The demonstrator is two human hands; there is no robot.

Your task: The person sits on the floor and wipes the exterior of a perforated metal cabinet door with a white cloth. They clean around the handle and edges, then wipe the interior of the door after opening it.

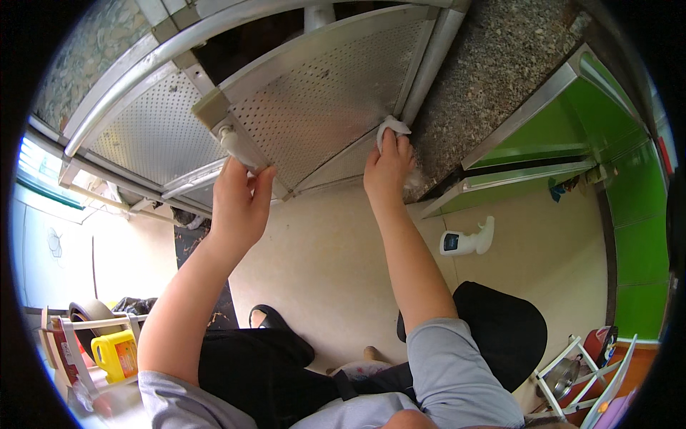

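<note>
Before me is a perforated metal panel (321, 91) in a metal frame. My left hand (244, 201) is at its left end, fingers closed around a pale handle-like piece (231, 142) fixed below a beige corner block (210, 110); whether this piece is part of the panel I cannot tell. In my right hand (390, 161) is a crumpled white cloth or tissue (393, 127), pressed at the panel's lower right corner, beside the round metal post (434, 64).
A white spray bottle (466, 238) lies on the tiled floor (321, 257). Green cabinet doors (536, 134) stand open at the right. Lower left, a rack (99, 323) holds a yellow jug (115, 355). A white rack (579, 375) with a metal pot (564, 375) is lower right.
</note>
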